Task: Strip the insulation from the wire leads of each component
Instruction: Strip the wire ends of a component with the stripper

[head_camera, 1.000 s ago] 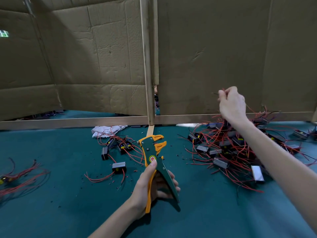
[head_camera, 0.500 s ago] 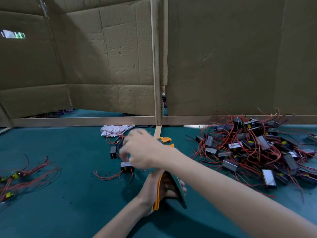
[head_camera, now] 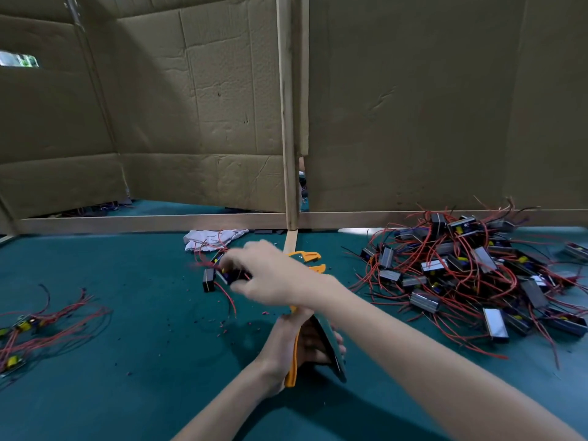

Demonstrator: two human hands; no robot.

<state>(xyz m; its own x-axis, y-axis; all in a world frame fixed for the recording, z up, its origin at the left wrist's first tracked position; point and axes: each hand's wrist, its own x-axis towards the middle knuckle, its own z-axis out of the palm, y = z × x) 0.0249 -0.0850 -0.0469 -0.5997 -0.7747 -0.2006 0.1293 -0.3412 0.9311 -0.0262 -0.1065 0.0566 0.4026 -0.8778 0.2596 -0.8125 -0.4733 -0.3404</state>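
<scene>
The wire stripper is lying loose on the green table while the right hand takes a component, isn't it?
No. The head view shows the wire stripper gripped in the left hand, not lying loose; the right hand does grip a component.

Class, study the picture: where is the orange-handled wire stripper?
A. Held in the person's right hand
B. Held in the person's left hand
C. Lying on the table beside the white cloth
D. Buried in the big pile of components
B: the left hand curls round the handles of the wire stripper, while the right hand pinches a component with red leads.
</scene>
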